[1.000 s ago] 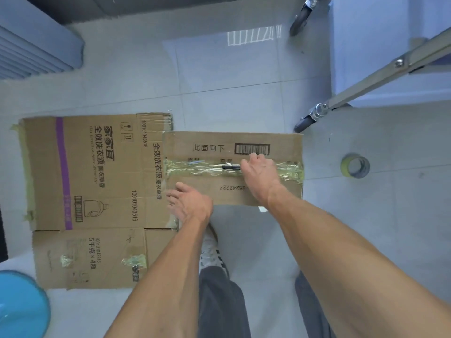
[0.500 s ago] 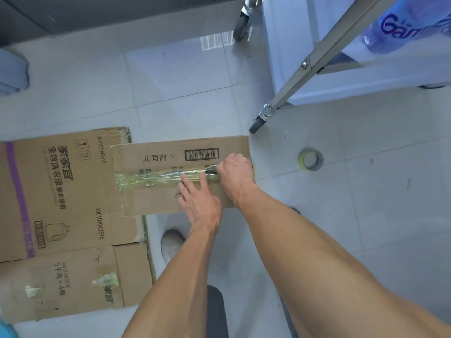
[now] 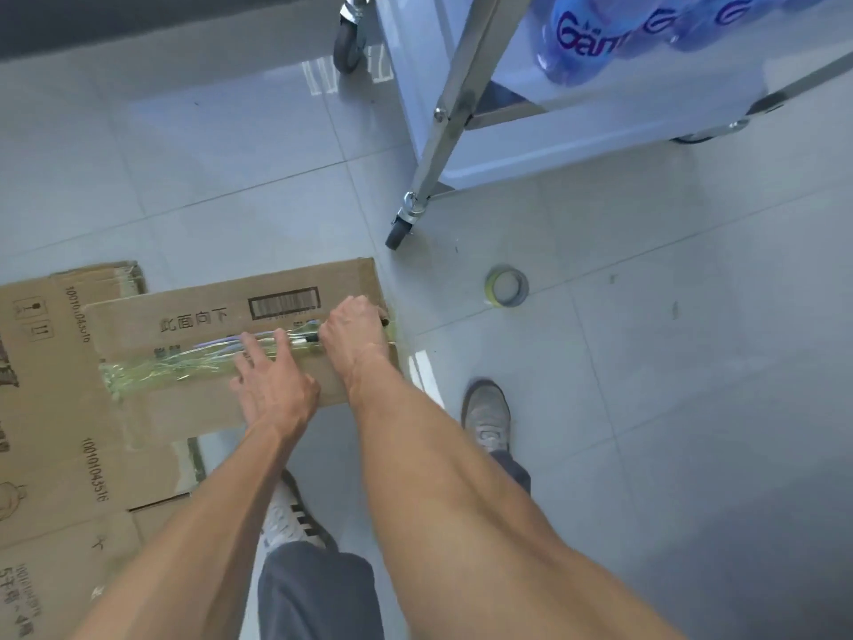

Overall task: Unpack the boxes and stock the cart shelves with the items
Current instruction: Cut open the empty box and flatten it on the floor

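Note:
A sealed cardboard box stands on the floor with yellowish tape along its top seam. My right hand grips a thin black tool whose tip lies on the tape near the box's right end. My left hand presses flat on the box top just left of it, fingers spread. The metal cart stands to the upper right, with blue water bottles on its shelf.
Flattened cardboard boxes lie on the tiled floor to the left. A roll of tape lies on the floor right of the box. Cart casters are close to the box's far corner. My shoes stand beneath my arms.
My right hand has drawn the tool rightward along the taped seam toward the box's right end. My left hand slid right and up onto the seam. The view shifted toward the cart.

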`<state>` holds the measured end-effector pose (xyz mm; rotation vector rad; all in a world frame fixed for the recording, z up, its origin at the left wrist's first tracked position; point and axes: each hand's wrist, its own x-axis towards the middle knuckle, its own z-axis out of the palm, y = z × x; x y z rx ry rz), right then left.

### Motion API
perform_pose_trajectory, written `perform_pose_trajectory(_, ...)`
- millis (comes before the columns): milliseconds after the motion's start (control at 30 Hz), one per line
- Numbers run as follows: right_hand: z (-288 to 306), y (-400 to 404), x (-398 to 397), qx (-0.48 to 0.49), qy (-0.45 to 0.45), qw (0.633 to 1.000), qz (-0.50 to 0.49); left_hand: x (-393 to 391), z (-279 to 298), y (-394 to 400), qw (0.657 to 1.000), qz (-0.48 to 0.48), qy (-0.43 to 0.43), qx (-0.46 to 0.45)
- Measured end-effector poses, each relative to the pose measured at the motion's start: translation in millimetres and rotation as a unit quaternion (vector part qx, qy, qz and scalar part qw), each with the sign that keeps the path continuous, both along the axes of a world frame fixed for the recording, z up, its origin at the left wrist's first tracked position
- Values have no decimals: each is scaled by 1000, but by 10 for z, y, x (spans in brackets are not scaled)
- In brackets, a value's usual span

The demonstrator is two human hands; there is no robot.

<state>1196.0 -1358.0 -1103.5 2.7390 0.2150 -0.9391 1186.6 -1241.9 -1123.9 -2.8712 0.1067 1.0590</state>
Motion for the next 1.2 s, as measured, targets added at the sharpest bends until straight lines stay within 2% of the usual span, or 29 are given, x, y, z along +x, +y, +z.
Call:
perform_pose_trajectory(133, -104, -29, -186, 69, -18, 997, 21, -12, 13, -128, 999, 32, -18, -19)
perform_pose_trajectory(267, -129, -148, -219, 84, -36, 996, 8, -112, 12, -302, 995, 99, -21, -23)
perform_pose_trajectory(467, -38, -167, 3, 77, 42, 995, -40, -187, -33, -275, 998, 54, -5, 16)
perform_pose_trajectory(700, 175, -255, 155, 26, 69, 992, -100, -191, 72, -280, 999, 31, -2, 8)
perform_pose_trajectory(867, 250, -445, -26, 75, -14, 986, -150, -118, 113, -78, 999, -20, -46, -12)
perform_pose_trajectory(1033, 272, -249, 21, 139, -102, 961, -216, 123, 128, 101, 996, -65, -21, -62)
perform_pose_trajectory(1133, 292, 104, 164, 175, -121, 956, -201, 168, 168, 315, 993, 9, -58, -99)
perform_pose_trajectory(1200, 291, 363, 287, 192, -118, 958, -175, 185, 197, 573, 989, 95, -86, -77)
